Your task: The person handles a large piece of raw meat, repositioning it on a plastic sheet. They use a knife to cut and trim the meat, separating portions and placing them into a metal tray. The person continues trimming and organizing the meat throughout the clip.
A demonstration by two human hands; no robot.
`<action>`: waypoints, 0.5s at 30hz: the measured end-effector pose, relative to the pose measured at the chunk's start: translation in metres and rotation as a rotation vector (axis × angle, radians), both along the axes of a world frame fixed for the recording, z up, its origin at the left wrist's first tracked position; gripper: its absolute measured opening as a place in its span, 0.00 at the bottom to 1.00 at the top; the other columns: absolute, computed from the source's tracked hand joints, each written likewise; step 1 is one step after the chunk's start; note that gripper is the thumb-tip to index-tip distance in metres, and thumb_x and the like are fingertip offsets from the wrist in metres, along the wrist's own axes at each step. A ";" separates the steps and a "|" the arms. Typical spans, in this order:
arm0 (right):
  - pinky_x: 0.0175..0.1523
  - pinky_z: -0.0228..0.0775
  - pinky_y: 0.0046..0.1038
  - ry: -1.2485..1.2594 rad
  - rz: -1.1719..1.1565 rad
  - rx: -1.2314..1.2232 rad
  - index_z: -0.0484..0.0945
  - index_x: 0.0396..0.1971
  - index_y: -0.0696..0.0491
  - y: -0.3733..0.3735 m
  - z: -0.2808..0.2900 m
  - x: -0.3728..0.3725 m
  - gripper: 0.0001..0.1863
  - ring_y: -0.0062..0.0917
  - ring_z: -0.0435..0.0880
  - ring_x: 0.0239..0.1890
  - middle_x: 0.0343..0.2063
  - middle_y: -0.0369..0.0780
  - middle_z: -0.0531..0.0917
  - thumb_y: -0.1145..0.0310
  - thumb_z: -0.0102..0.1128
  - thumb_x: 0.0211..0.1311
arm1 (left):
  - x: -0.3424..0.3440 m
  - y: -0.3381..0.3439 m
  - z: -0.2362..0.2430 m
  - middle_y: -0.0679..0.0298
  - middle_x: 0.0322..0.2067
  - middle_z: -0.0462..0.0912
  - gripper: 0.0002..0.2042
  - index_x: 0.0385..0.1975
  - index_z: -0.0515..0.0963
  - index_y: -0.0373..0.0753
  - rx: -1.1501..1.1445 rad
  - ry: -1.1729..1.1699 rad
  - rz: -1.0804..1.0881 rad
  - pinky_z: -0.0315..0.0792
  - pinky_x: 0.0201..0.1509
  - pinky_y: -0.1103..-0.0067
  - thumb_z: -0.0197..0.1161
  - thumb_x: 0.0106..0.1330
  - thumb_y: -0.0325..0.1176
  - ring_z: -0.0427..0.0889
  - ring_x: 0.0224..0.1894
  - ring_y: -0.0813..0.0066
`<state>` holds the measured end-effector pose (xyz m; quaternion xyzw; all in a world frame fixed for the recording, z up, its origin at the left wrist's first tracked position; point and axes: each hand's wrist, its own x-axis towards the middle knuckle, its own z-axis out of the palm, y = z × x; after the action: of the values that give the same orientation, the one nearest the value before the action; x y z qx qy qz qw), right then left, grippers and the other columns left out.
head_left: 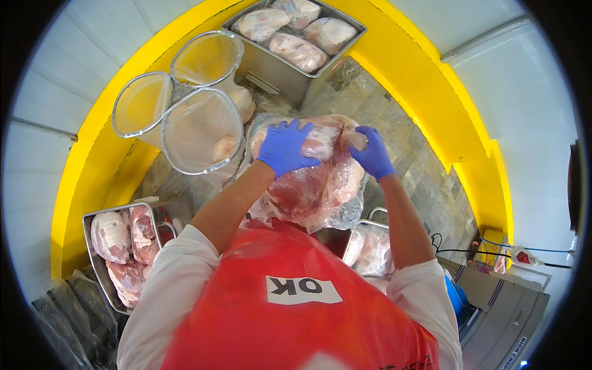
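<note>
In the head view, we see both hands in blue gloves, set on one large piece of meat at the middle, directly beyond the red apron; clear plastic lies about the meat and shows along its lower right edge; we cannot tell what surface supports it.

Our left hand is spread wide, palm down, and presses flat on the upper left part without grasping; our right hand has its fingers bent around the narrow end at the upper right and holds that end.

To the left of the meat we note three metal hoops, side by side and lined with clear bags; beyond them stands a metal tub containing wrapped pieces; at the lower left, a second tub holds more meat; beside our right forearm, further wrapped cuts are partly hidden; the floor is tiled.
</note>
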<state>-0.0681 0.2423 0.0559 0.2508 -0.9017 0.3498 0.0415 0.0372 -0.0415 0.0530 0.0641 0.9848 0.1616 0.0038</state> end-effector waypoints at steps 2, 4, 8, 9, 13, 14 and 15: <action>0.57 0.78 0.43 0.011 0.010 0.233 0.82 0.45 0.56 0.007 -0.007 -0.010 0.15 0.45 0.85 0.49 0.44 0.45 0.85 0.65 0.69 0.61 | -0.004 0.006 -0.001 0.49 0.72 0.71 0.53 0.77 0.67 0.47 0.011 0.007 -0.008 0.65 0.72 0.49 0.66 0.55 0.76 0.73 0.71 0.45; 0.58 0.77 0.49 -0.008 -0.031 0.472 0.85 0.43 0.51 -0.017 0.007 -0.012 0.12 0.50 0.85 0.51 0.42 0.46 0.87 0.63 0.62 0.64 | -0.003 0.001 0.002 0.49 0.72 0.71 0.53 0.77 0.67 0.47 0.003 -0.018 0.010 0.65 0.72 0.50 0.67 0.55 0.76 0.73 0.71 0.45; 0.53 0.79 0.53 0.182 0.006 0.726 0.88 0.40 0.46 -0.036 0.008 -0.025 0.12 0.52 0.86 0.46 0.39 0.49 0.88 0.61 0.58 0.62 | -0.007 0.002 0.011 0.48 0.72 0.72 0.54 0.77 0.67 0.47 0.024 -0.075 0.013 0.66 0.71 0.50 0.68 0.54 0.76 0.74 0.70 0.45; 0.53 0.79 0.52 0.095 -0.007 0.679 0.88 0.40 0.46 -0.035 0.007 -0.032 0.13 0.53 0.86 0.45 0.40 0.49 0.88 0.61 0.58 0.62 | -0.006 0.002 0.009 0.48 0.72 0.72 0.54 0.77 0.68 0.47 0.028 -0.058 0.020 0.66 0.71 0.50 0.68 0.53 0.76 0.74 0.70 0.45; 0.53 0.80 0.49 -0.145 -0.026 0.559 0.90 0.39 0.47 -0.031 0.003 -0.047 0.15 0.55 0.87 0.44 0.43 0.49 0.89 0.61 0.55 0.63 | -0.003 0.000 0.004 0.48 0.72 0.71 0.54 0.76 0.68 0.47 0.066 -0.048 0.031 0.65 0.72 0.49 0.68 0.52 0.76 0.74 0.70 0.45; 0.53 0.80 0.48 -0.179 -0.023 0.547 0.90 0.38 0.47 -0.030 0.002 -0.047 0.15 0.56 0.87 0.44 0.44 0.49 0.89 0.61 0.55 0.63 | -0.003 0.000 0.005 0.48 0.72 0.71 0.54 0.76 0.69 0.47 0.081 -0.059 0.028 0.65 0.72 0.49 0.68 0.52 0.76 0.74 0.70 0.44; 0.50 0.79 0.46 -0.223 0.009 0.497 0.89 0.37 0.49 -0.026 -0.004 -0.049 0.14 0.53 0.87 0.41 0.41 0.49 0.90 0.62 0.55 0.63 | -0.002 0.000 0.002 0.48 0.73 0.71 0.54 0.76 0.69 0.47 0.089 -0.045 0.031 0.64 0.72 0.49 0.68 0.52 0.76 0.74 0.70 0.44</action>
<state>-0.1167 0.2165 0.0521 0.2173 -0.9577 0.1434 -0.1227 0.0356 -0.0415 0.0554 0.0452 0.9772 0.2065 0.0208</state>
